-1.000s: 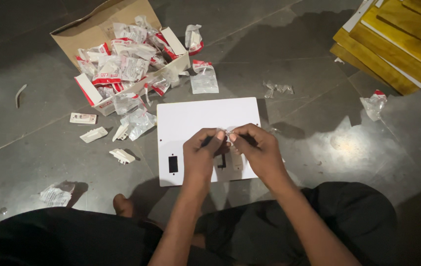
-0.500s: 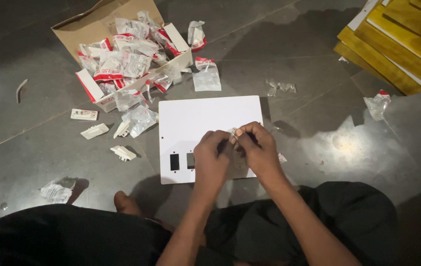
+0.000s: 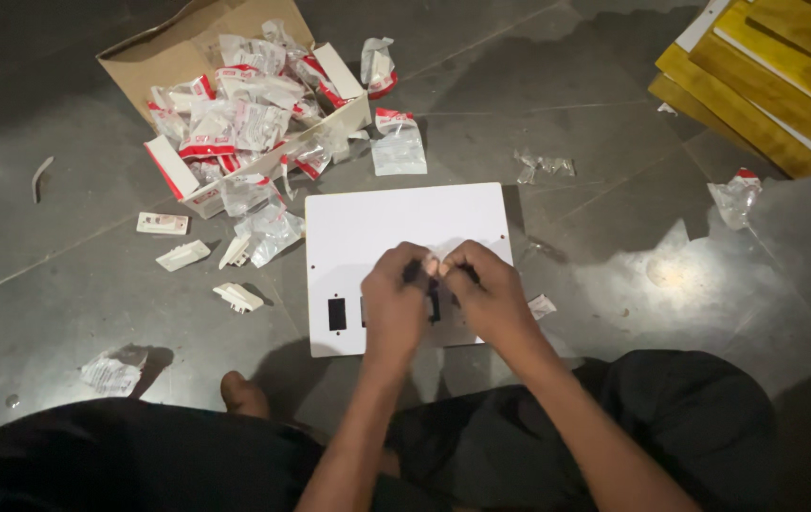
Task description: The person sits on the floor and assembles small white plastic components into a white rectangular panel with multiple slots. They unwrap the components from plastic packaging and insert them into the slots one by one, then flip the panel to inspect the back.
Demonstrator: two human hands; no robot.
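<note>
The left hand [image 3: 396, 299] and right hand [image 3: 481, 294] meet fingertip to fingertip over the white plate [image 3: 367, 218], both pinched closed on a small pale piece [image 3: 433, 266] that is too small to identify, perhaps a wrapper or a little fitting. Left of the plate lie loose white plastic parts [image 3: 237, 297] on the floor. Beyond the plate's far left corner sits an open cardboard box [image 3: 140, 59] spilling clear red-edged packets [image 3: 399, 149].

Under the hands lay a smooth, matt white plastic panel [image 3: 396, 218]; beyond them, glossy crinkled plastic packets [image 3: 235, 118] filled a matt cardboard box [image 3: 154, 52].
</note>
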